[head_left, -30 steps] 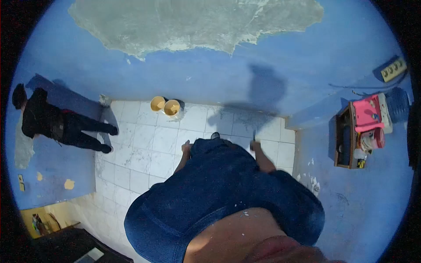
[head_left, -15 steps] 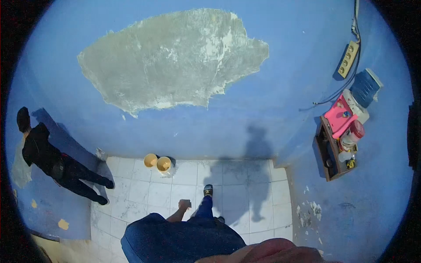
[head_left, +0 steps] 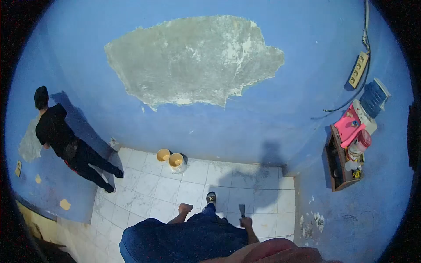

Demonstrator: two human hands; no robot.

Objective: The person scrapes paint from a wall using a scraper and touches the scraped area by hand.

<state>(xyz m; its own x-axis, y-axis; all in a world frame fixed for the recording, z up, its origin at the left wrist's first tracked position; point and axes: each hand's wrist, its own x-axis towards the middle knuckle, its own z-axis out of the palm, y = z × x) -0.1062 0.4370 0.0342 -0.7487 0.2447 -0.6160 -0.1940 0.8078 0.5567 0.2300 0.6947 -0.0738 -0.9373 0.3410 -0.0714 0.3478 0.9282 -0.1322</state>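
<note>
My right hand [head_left: 246, 222] is closed around the handle of a scraper [head_left: 242, 209], whose flat blade points forward over the floor tiles. My left hand [head_left: 185, 208] hangs in front of my body with its fingers curled in, and nothing shows in it. Ahead on the blue wall is a large bare grey patch [head_left: 193, 61] with ragged edges and whitish streaks. Both hands are well apart from the wall. My sandalled foot [head_left: 211, 197] is on the white tiled floor.
Two yellowish buckets [head_left: 176, 161] stand at the wall's foot. A person in black [head_left: 61, 136] faces a grey patch [head_left: 30, 142] on the left wall. On the right are a wooden shelf [head_left: 335, 166] with a pink container [head_left: 349, 127] and a power strip [head_left: 358, 70] with cables.
My right hand with the scraper has come into view. The scene has shifted rightward in view, and my front foot now appears lower. The person at left has an arm nearer the wall patch.
</note>
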